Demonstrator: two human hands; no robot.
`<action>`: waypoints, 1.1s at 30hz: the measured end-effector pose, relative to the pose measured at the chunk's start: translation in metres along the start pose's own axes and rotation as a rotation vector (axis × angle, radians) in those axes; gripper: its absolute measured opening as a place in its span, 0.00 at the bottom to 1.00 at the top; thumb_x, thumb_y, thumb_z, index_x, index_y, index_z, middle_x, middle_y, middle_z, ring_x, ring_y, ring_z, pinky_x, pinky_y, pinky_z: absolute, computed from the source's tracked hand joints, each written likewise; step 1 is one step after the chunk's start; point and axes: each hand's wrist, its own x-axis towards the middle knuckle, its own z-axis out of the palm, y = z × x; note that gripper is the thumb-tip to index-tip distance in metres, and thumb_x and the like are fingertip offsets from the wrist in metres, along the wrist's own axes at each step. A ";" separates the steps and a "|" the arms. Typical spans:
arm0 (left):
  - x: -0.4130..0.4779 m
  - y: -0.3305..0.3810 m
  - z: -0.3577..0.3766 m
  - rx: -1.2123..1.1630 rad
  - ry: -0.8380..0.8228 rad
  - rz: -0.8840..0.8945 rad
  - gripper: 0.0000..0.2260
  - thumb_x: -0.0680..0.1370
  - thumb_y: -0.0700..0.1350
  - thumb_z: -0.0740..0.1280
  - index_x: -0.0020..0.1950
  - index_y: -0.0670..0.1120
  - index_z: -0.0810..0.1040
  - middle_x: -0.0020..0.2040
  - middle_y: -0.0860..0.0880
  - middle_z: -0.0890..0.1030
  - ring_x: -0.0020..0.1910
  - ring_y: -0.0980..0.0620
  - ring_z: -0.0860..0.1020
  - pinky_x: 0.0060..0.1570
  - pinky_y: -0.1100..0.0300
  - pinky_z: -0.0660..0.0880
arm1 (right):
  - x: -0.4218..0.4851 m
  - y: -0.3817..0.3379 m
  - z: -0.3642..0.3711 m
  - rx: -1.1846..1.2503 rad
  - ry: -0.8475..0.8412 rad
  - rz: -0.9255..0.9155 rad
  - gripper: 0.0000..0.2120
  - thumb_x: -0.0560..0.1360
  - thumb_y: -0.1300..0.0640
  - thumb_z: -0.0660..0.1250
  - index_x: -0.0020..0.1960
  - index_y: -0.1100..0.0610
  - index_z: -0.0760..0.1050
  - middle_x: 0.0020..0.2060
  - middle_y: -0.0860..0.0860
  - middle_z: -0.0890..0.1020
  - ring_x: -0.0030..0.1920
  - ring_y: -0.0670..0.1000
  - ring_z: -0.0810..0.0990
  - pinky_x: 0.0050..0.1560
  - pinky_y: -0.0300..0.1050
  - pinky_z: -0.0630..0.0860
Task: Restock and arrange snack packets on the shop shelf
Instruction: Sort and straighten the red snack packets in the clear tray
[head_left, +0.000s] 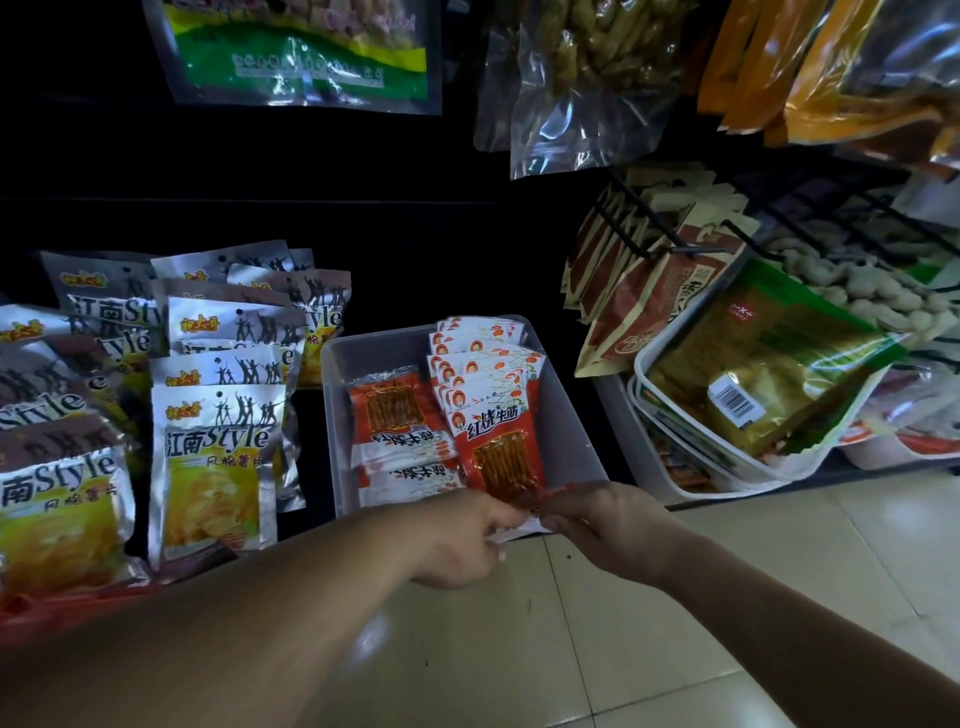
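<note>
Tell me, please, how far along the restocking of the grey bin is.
Done: the silver chip packets stand in rows, and upright red packets fill the right side of the grey bin. In hand: the left hand and right hand hold another red packet at the bin's front edge. Left: placing it, and probably straightening the flat packets on the bin's left side.

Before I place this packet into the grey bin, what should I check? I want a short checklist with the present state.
1. Left hand and right hand both grip the held packet: ok.
2. Grey bin shows bare floor beside its right wall: ok.
3. Upright row faces forward: ok.
4. Flat stack lies with print upside down, unlike the row: not ok.
5. Which way the held packet faces: cannot tell.
</note>
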 end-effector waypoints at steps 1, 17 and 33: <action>0.001 0.000 0.001 0.041 -0.008 -0.017 0.25 0.83 0.50 0.65 0.79 0.62 0.64 0.78 0.54 0.70 0.75 0.50 0.70 0.74 0.48 0.69 | 0.001 0.000 0.001 -0.005 -0.011 -0.003 0.21 0.81 0.40 0.53 0.61 0.44 0.82 0.55 0.43 0.85 0.55 0.48 0.82 0.50 0.44 0.75; -0.009 -0.018 -0.037 -0.338 0.605 -0.215 0.24 0.76 0.31 0.67 0.68 0.52 0.79 0.66 0.51 0.79 0.66 0.50 0.77 0.63 0.56 0.76 | 0.076 -0.004 -0.026 0.377 0.076 0.310 0.08 0.80 0.55 0.68 0.57 0.45 0.81 0.51 0.47 0.84 0.52 0.49 0.83 0.55 0.48 0.80; -0.028 -0.025 -0.058 -0.477 0.627 -0.154 0.22 0.79 0.33 0.65 0.70 0.52 0.77 0.66 0.54 0.77 0.61 0.52 0.79 0.53 0.62 0.77 | 0.116 -0.016 -0.015 0.195 0.471 0.428 0.18 0.80 0.56 0.71 0.37 0.47 0.66 0.32 0.48 0.75 0.33 0.52 0.75 0.31 0.49 0.70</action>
